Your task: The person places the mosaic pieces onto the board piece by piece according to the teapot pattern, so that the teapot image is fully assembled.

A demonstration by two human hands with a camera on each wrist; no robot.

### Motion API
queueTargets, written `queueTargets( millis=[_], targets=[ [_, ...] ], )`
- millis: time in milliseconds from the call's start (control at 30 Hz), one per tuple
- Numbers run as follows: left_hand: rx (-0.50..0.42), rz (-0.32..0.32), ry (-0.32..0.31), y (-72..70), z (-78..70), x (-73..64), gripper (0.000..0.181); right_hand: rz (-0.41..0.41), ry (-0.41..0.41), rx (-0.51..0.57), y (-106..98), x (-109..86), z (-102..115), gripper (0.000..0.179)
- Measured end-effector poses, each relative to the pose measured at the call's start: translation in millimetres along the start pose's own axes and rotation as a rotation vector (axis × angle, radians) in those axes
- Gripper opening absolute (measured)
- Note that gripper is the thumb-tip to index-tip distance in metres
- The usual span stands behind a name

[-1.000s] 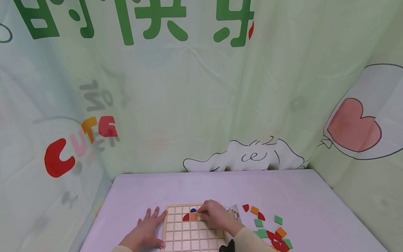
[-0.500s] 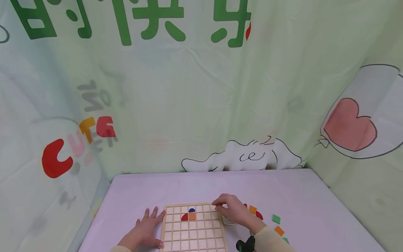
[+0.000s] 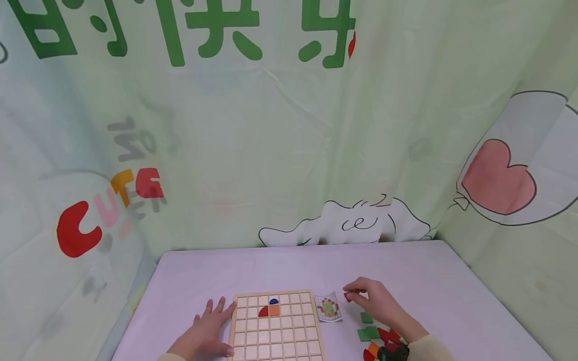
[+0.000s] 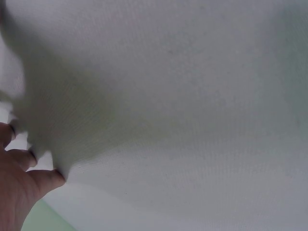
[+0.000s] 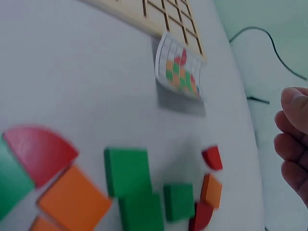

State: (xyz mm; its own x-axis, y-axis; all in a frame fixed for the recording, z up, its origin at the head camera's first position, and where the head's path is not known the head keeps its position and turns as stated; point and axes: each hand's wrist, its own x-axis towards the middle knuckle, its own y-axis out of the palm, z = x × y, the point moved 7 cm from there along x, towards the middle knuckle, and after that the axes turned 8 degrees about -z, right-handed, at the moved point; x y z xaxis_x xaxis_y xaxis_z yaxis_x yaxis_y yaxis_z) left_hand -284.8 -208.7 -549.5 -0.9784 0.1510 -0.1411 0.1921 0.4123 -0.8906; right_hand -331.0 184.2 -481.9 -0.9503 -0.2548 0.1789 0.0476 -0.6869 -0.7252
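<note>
A wooden grid board (image 3: pixel 275 335) lies on the table, with a blue half-round piece (image 3: pixel 273 302), a red quarter-round piece (image 3: pixel 264 312) and an orange square (image 3: pixel 274 311) in its cells. My left hand (image 3: pixel 203 331), fingers spread, rests on the table at the board's left edge, fingertips and thumb right at the frame. To the right of the pattern card, my right hand (image 3: pixel 370 297) hovers with bent fingers close over a loose red quarter-round piece (image 3: pixel 347 297). In the right wrist view that red piece (image 5: pixel 212 158) lies on the table, apart from the fingers.
A small printed pattern card (image 3: pixel 328 307) with curled edges lies just right of the board. Nearer, loose green squares (image 3: pixel 367 318), orange squares (image 5: pixel 74 199) and red rounded pieces (image 5: pixel 41 151) are scattered, partly under the right forearm. A printed curtain (image 3: pixel 289 150) stands behind the table.
My right hand has moved rightward from above the board, past the pattern card, to the loose red piece. The left hand stays at the board's edge; the pieces on the board look the same.
</note>
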Motion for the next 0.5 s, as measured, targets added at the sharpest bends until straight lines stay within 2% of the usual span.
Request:
queueTargets(
  millis=[200,500],
  targets=[
    [0.007,-0.012,0.001,-1.4,-3.5,-1.3,0.109,-0.044,0.165,-0.055,-17,-16.2,-33,0.018],
    [-0.001,-0.018,0.009,-1.9,-3.2,-2.1,0.109,-0.075,0.272,-0.094,-29,-33.6,-59,0.02]
  ],
)
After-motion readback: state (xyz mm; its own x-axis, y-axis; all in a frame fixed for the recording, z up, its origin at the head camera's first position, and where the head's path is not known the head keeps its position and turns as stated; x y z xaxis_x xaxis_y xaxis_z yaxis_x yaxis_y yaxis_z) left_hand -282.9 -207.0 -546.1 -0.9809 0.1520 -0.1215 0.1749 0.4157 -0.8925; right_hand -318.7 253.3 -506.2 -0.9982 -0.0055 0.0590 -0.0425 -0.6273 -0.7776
